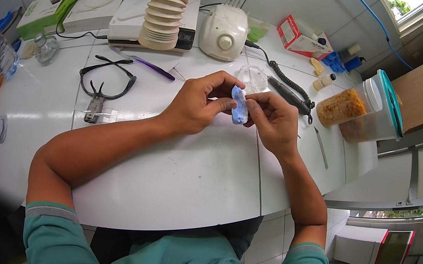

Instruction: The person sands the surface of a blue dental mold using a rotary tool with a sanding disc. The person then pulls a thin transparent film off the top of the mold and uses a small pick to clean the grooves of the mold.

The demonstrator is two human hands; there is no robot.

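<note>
Between my two hands, over the white table, is a small light-blue, chalky block with whitish patches point(237, 113); it looks like a piece of a dental plaster cast. My left hand point(193, 104) pinches its left side with thumb and fingers. My right hand point(275, 121) grips the opposite edge, thumb toward me. The fingers hide part of the block. Just beyond my hands lie a transparent, rounded plastic piece point(253, 78) and a dark rotary handpiece point(288, 95) on a coiled cord. To the right of my right hand rests a thin metal blade-like tool point(322, 148).
Behind stand a white control unit with a knob point(224, 33) and a ribbed suction hose point(166, 6). Black glasses point(117, 96) and a purple-handled tool point(154, 68) lie left. At right are a tub of orange-brown granules point(341, 107), a small bottle point(324, 82) and a red-white box point(303, 37).
</note>
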